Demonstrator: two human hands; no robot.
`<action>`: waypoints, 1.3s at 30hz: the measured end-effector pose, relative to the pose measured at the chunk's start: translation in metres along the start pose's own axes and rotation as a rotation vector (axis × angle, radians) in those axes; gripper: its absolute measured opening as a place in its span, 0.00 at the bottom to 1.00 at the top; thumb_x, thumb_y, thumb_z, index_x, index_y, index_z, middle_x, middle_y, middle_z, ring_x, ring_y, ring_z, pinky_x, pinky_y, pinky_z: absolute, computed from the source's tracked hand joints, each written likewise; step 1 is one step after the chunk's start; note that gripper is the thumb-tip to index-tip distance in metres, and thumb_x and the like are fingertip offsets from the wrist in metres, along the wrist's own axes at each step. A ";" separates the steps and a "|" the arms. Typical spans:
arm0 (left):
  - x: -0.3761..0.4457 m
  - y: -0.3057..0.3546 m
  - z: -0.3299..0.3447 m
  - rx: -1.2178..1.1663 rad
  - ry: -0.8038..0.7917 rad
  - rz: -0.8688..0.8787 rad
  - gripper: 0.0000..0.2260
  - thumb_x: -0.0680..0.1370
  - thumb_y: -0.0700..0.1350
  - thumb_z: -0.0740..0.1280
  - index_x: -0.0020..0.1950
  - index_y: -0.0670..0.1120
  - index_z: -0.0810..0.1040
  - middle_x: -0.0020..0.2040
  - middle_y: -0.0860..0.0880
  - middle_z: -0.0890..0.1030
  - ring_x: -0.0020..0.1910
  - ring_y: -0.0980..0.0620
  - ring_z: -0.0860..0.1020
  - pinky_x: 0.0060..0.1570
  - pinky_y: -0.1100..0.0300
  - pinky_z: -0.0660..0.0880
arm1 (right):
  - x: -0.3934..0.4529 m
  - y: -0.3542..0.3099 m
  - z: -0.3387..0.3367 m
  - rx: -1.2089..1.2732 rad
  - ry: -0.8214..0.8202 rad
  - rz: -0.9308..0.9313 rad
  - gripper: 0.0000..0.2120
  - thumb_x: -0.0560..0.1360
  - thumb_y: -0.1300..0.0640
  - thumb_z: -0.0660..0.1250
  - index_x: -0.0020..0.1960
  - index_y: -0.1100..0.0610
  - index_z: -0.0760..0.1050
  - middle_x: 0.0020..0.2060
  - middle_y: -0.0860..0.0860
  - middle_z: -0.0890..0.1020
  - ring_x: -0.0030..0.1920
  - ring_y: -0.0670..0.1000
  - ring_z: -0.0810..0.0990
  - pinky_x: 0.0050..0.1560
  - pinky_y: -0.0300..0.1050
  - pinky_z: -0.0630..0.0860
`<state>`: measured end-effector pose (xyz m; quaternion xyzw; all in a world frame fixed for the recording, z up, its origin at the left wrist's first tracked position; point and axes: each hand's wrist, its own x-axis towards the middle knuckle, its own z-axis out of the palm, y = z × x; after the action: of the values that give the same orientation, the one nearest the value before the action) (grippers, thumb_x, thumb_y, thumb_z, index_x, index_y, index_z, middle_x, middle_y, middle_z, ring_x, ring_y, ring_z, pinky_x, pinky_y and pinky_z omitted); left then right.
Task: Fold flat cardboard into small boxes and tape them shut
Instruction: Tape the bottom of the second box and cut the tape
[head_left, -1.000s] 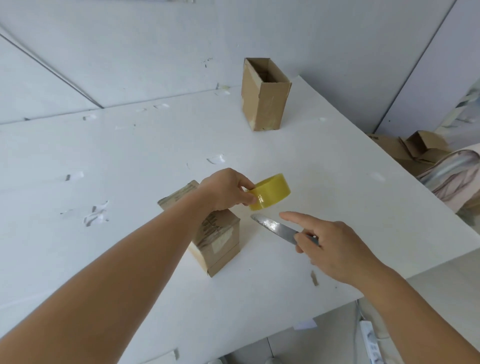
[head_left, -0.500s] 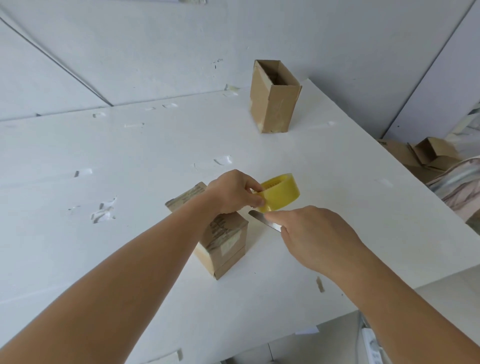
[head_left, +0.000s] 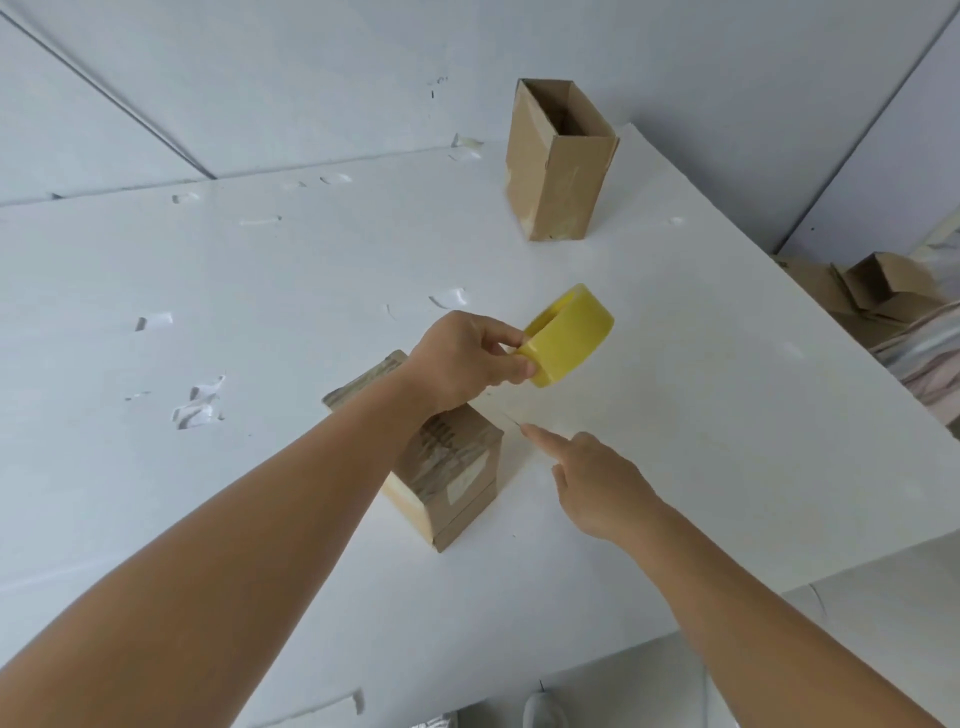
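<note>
My left hand (head_left: 470, 358) holds the yellow tape roll (head_left: 569, 340) in a closed grip, thumb and fingers pinching its near edge, and the roll is now higher and farther from me than one second ago. A clear strip of tape (head_left: 511, 410) now runs from the roll down toward my right hand (head_left: 597, 480); it is faint, so I can follow it only partly. One second ago my right hand was on the metal blade lying on the worktop (head_left: 727, 415). Now I do not see the blade at all. It may be under this hand or already put down; I cannot tell. The forefinger points forward at the end of the strip and the other fingers are curled, but whether they grip something is hidden from me.

The small closed box (head_left: 447, 467) stands on the worktop just under my left wrist, with tape already on its top. The taller box (head_left: 558, 166) stands open at the far side, well apart. I judge the strip is being drawn out for sealing, and the cut is the next step.
</note>
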<state>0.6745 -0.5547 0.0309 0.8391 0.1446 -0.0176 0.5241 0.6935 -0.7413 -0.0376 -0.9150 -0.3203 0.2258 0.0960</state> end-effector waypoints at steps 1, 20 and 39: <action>0.000 0.000 0.000 0.005 0.001 -0.001 0.08 0.72 0.45 0.74 0.51 0.49 0.84 0.31 0.57 0.81 0.29 0.62 0.73 0.36 0.71 0.72 | 0.002 0.002 0.006 0.047 -0.003 0.019 0.28 0.81 0.58 0.50 0.75 0.36 0.48 0.51 0.53 0.69 0.48 0.53 0.72 0.50 0.47 0.73; -0.002 -0.001 0.005 0.043 0.066 -0.021 0.09 0.70 0.49 0.75 0.50 0.53 0.84 0.38 0.54 0.83 0.36 0.60 0.78 0.47 0.60 0.77 | 0.001 -0.081 -0.006 1.531 0.220 0.297 0.11 0.74 0.54 0.68 0.35 0.57 0.72 0.34 0.56 0.74 0.37 0.53 0.71 0.40 0.45 0.69; -0.010 -0.002 -0.001 -0.372 0.244 0.136 0.04 0.73 0.40 0.73 0.46 0.48 0.83 0.33 0.50 0.79 0.33 0.56 0.73 0.39 0.67 0.72 | -0.006 -0.067 0.004 1.375 0.358 0.312 0.07 0.78 0.56 0.61 0.52 0.52 0.78 0.44 0.47 0.80 0.47 0.45 0.77 0.44 0.36 0.70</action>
<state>0.6642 -0.5547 0.0312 0.7319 0.1508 0.1465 0.6482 0.6513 -0.6926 -0.0172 -0.7057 0.0489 0.2338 0.6671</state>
